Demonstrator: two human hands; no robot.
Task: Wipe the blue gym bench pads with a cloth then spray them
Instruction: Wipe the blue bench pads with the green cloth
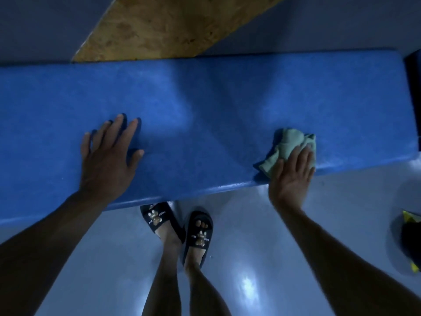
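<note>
A long blue bench pad (216, 115) runs across the view from left to right. My left hand (109, 158) lies flat on the pad at its near left, fingers spread, holding nothing. My right hand (293, 176) presses a crumpled light green cloth (289, 147) onto the pad's near edge toward the right end. The palm and fingers cover the cloth's lower right part. No spray bottle is in view.
My feet in black slides (177, 226) stand on the shiny grey floor (250, 258) just under the pad's near edge. A brown board (164, 26) lies beyond the pad. A dark object with yellow parts (411, 240) sits at the right edge.
</note>
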